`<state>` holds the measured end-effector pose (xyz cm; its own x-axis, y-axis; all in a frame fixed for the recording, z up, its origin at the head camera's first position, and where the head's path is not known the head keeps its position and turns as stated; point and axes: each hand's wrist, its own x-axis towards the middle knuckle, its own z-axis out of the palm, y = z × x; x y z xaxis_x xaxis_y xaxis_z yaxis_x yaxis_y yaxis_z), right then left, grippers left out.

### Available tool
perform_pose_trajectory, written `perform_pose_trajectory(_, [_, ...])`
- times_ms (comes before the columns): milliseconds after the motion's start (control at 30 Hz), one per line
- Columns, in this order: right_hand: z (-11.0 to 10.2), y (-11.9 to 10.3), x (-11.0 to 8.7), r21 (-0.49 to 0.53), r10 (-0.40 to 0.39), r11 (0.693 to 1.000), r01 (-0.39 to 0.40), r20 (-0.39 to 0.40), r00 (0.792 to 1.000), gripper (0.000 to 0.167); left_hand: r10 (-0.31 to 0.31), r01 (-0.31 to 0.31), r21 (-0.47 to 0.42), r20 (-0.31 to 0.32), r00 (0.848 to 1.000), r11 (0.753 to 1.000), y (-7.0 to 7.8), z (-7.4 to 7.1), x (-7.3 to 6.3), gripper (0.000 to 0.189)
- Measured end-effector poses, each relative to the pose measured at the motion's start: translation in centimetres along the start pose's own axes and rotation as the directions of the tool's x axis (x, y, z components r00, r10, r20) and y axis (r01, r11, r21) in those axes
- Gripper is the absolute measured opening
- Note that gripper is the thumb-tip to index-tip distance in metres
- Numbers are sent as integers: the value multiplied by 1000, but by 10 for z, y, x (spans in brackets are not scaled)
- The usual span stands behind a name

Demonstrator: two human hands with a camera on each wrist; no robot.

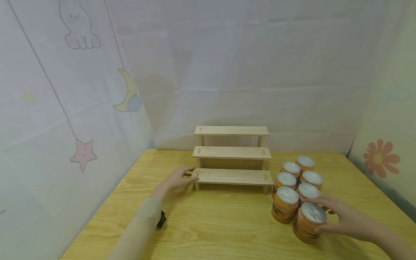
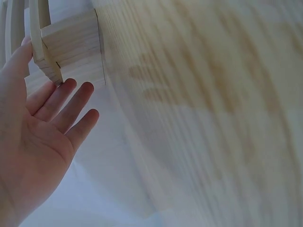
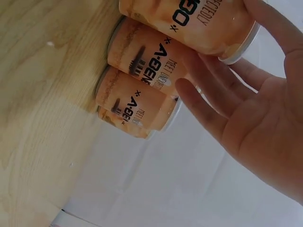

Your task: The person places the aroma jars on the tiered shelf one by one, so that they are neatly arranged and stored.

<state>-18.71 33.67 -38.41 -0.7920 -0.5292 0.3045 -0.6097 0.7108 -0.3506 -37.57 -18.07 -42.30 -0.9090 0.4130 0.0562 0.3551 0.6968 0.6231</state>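
A three-step wooden display rack stands on the table. My left hand holds the left end of its lowest step, thumb at the front and fingers behind. In the left wrist view, that hand has its fingers spread around the end of the wooden board. On the right, my right hand grips the nearest orange can, which has a silvery top. The right wrist view shows the thumb and fingers of that hand around the can; its base is out of frame.
More orange cans stand close together in two rows behind and beside the gripped one, right of the rack. A pale cloth backdrop hangs behind the wooden table and along both sides. A black object shows at the left wrist.
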Motion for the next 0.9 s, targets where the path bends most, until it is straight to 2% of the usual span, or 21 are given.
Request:
perform_pose_trajectory(200, [5,-3,1,-13,24,1000,-24,-34,999,67,25,-25,27,1,1000,999,-1,0,2,68])
perform_pose_trajectory(433, [4,-2,-2,36,36,999,-36,14,999,74,57,-57,113,6,998,992,-4,-1,1,71])
perform_pose_trajectory(633, [4,-2,0,115,154,979,-168,118,981,70,93,-92,170,1,996,981,-4,-2,0,71])
perform_pose_trajectory(700, [5,-2,0,133,173,973,-190,132,976,70,101,-99,173,-2,995,980,-5,-1,0,71])
perform_pose_trajectory(900, [12,2,-4,140,81,986,-87,45,996,70,135,-130,125,-25,991,984,-8,3,2,68])
